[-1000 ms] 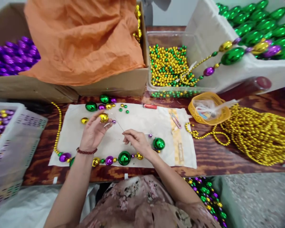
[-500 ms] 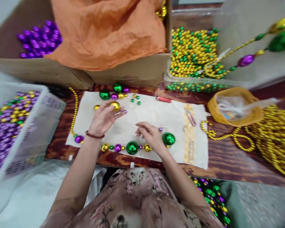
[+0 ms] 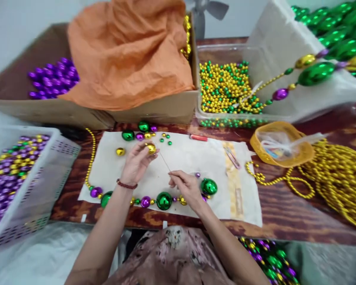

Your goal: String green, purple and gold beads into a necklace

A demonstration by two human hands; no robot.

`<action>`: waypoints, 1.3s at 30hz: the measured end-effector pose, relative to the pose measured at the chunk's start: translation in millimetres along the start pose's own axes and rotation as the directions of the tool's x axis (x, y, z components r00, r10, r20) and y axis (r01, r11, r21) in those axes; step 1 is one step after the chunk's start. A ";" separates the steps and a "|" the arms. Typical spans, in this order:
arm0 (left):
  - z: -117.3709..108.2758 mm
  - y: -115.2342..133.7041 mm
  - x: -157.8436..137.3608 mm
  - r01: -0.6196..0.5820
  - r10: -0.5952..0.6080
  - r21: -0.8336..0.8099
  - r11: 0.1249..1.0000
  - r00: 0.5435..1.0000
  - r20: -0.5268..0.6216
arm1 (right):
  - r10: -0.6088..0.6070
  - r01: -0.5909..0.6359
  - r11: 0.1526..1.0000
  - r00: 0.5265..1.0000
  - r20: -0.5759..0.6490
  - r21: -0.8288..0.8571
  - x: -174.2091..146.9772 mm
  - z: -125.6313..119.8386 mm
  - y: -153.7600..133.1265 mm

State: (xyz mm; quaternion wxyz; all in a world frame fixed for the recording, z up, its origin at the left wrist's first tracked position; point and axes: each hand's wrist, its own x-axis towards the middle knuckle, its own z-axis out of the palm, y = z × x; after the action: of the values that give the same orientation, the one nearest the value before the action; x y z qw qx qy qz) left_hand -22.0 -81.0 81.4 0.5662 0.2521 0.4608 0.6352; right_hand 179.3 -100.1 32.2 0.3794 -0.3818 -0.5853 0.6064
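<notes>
My left hand (image 3: 137, 160), with a reddish-brown bracelet at its wrist, pinches a large shiny gold bead (image 3: 150, 149) above the white cloth (image 3: 178, 152). My right hand (image 3: 185, 186) is closed on a thin, straight needle (image 3: 165, 161) that slants up toward the gold bead. Whether its tip is inside the bead I cannot tell. Under both forearms, along the cloth's near edge, runs a bead string with a big green bead (image 3: 164, 200) and a purple bead (image 3: 145, 201). Another large green bead (image 3: 209, 187) lies right of my right hand. Behind my left hand sit loose beads, including a green one (image 3: 128, 135).
A red lighter (image 3: 198, 137) and small scissors (image 3: 232, 157) lie on the cloth. To the right are a yellow basket (image 3: 255, 148) and gold bead strands (image 3: 341, 174). A white crate (image 3: 62, 148), a cardboard box (image 3: 154, 111) and a clear bin (image 3: 200, 91) surround the workspace.
My hands have come closer together, and the needle now shows between them. My left hand has turned with the gold bead toward my right. The camera view has tipped upward.
</notes>
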 end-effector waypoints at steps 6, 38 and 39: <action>3.7 5.0 6.3 -0.059 0.055 -0.080 0.995 0.997 -0.048 | -0.071 0.072 0.994 0.997 0.014 -0.078 -4.0 -5.2 0.2; 17.8 4.5 -11.5 0.001 -0.012 -0.182 0.983 0.998 -0.057 | -0.022 0.024 0.985 1.000 0.016 -0.173 5.6 8.2 -4.0; 17.9 3.7 -12.2 0.005 -0.015 -0.174 0.985 0.998 -0.057 | -0.020 0.022 0.985 1.000 0.013 -0.169 5.4 8.5 -3.8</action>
State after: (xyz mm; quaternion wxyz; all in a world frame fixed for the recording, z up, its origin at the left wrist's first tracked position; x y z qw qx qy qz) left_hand -5.9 -87.0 95.1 0.5756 0.1808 0.4213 0.6771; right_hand 169.4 -98.6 36.1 0.3487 -0.4029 -0.6409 0.5526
